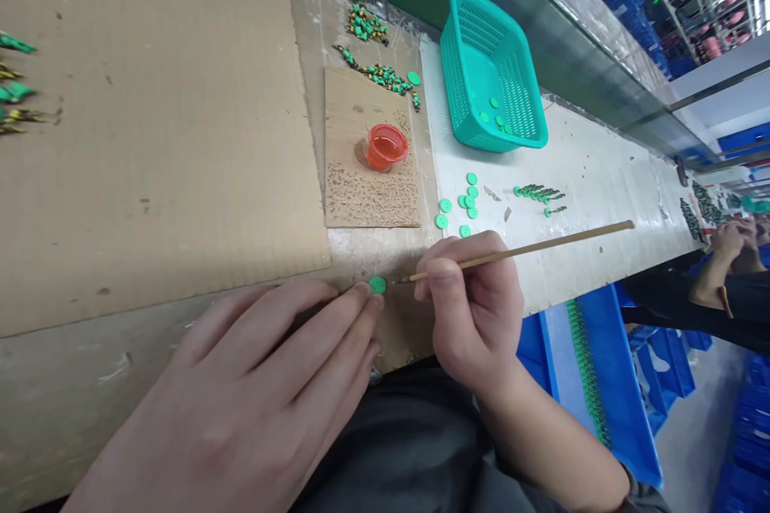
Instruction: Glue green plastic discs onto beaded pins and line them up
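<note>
Between the fingertips of my left hand (258,385) is a small green disc (378,284), held near the table's front edge. My right hand (475,304) grips a thin wooden stick (553,244) like a pen, its narrow tip pointing left, a little apart from the disc. Ahead, a small red cup (387,147) with liquid in it stands on a speckled cardboard square (370,200). Several loose green discs (469,201) lie to the right of the cardboard. Beyond the cup are piles of small green, yellow and black pieces (388,78).
A turquoise basket (496,72) with a few green discs stands at the back. Small green-based pieces (540,193) lie on the white surface. A large cardboard sheet (180,120) covers the left. Blue trays (626,385) sit low at right, near another person's hands (731,244).
</note>
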`<action>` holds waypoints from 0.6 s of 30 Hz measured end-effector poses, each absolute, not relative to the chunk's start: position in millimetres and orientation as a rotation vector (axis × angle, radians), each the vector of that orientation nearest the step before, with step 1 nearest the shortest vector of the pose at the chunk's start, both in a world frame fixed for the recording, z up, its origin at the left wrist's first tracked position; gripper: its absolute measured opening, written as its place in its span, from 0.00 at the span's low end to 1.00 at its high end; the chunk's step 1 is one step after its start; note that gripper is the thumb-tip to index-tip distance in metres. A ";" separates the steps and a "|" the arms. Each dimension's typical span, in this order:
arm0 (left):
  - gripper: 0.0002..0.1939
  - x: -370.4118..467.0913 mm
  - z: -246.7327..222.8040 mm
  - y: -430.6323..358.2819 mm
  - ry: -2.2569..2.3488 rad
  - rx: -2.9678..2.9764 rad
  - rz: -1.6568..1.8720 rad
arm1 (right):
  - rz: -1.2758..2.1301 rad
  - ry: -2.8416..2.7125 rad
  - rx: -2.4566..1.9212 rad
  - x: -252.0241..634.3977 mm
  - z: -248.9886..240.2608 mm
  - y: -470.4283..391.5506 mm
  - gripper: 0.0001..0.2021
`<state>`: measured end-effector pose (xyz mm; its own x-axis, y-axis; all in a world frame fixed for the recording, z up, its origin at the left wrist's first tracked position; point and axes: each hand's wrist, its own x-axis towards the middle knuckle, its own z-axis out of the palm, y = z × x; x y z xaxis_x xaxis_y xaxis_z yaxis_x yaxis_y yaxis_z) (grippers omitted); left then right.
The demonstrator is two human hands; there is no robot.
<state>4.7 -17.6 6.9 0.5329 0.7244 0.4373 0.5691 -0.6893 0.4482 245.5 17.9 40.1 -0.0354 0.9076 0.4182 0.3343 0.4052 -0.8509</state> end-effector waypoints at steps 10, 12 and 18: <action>0.21 14.8 19.4 -4.4 1.123 2.676 0.895 | 0.665 -1.492 -1.109 257.7 50.7 10.8 0.08; 0.19 17.4 24.9 0.1 1.105 2.731 0.879 | 0.677 -1.580 -1.128 267.2 53.3 5.7 0.08; 0.13 17.0 39.2 9.3 1.005 2.725 0.916 | 0.609 -1.782 -1.119 274.4 51.4 7.1 0.08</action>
<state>17.0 9.3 39.2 0.6021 0.6184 0.5050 0.5605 -0.7779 0.2843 274.4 7.1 51.4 -0.1688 0.8832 0.4375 0.4306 0.4654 -0.7733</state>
